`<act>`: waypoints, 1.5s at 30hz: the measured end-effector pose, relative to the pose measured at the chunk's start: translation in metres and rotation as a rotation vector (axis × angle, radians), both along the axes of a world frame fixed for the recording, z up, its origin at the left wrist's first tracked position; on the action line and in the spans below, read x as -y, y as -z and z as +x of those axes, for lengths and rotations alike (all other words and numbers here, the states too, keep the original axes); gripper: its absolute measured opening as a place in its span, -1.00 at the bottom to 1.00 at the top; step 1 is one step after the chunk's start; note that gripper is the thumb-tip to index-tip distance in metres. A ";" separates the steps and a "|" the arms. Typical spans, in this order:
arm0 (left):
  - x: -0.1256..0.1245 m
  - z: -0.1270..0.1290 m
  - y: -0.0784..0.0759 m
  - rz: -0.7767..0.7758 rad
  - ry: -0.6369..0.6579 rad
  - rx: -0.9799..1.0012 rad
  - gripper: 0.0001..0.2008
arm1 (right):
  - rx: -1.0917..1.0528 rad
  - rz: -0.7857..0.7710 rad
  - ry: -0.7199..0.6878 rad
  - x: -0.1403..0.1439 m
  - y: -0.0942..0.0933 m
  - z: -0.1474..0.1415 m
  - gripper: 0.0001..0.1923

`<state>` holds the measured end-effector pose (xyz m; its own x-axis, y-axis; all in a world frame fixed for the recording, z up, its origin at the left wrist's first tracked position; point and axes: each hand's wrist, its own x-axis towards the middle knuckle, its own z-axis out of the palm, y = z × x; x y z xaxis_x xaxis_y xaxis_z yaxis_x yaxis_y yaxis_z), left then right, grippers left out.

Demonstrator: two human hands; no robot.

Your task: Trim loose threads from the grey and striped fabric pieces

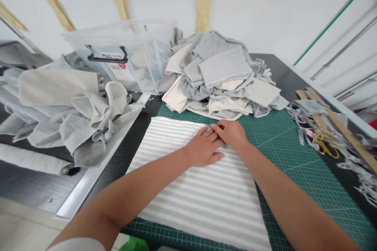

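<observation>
A grey-and-white striped cloth [203, 196] lies flat on the green cutting mat [297, 157]. My left hand [203, 147] rests palm down on the cloth near its far edge, fingers together. My right hand [231, 132] sits just beside it, touching it, with the fingers pinched at the cloth's far edge [210, 126]. Whether a small tool is in those fingers cannot be made out.
A heap of grey and cream fabric pieces [219, 76] sits behind the mat. A clear plastic bin [123, 57] and more grey cloth [64, 113] lie at the left. Gold-handled scissors [322, 143], wooden rulers [338, 123] and fabric strips are at the right.
</observation>
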<state>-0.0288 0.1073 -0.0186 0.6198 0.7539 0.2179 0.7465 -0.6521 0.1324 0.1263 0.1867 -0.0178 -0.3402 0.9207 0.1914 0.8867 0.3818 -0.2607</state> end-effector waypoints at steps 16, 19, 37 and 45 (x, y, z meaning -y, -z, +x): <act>-0.001 0.001 -0.001 -0.027 0.014 0.019 -0.53 | 0.033 -0.041 0.011 0.003 -0.005 -0.001 -0.54; -0.001 0.000 -0.003 -0.030 0.020 0.012 -0.52 | 0.036 -0.034 0.004 0.002 -0.005 -0.001 -0.53; -0.006 -0.003 -0.004 -0.043 0.066 0.029 -0.51 | 0.018 -0.161 -0.065 -0.012 -0.020 -0.002 -0.52; -0.006 -0.003 -0.006 -0.063 0.067 0.045 -0.54 | -0.050 -0.242 -0.093 -0.019 -0.020 -0.007 -0.50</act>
